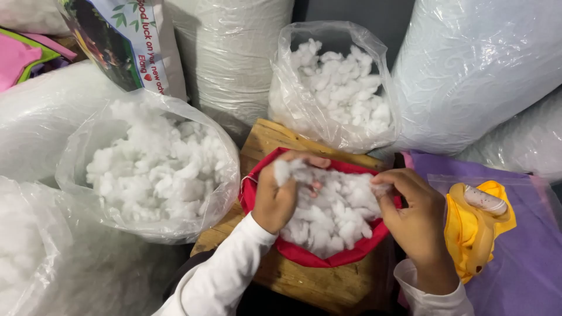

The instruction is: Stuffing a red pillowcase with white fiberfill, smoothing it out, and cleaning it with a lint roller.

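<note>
A red fabric cover [304, 253] lies open on a wooden board [319, 285], filled with white fluffy stuffing [333, 213]. My left hand [276, 196] presses into the stuffing at the cover's left rim and pinches a tuft near the top. My right hand [417, 216] grips the cover's right rim together with a bit of stuffing. Both arms wear white sleeves.
Two open clear plastic bags of white stuffing stand nearby, one at the left [155, 167] and one behind the board [339, 88]. Large sealed white sacks [474, 64] ring the area. A yellow cloth item [477, 225] in a clear pouch rests on purple fabric [527, 269] at the right.
</note>
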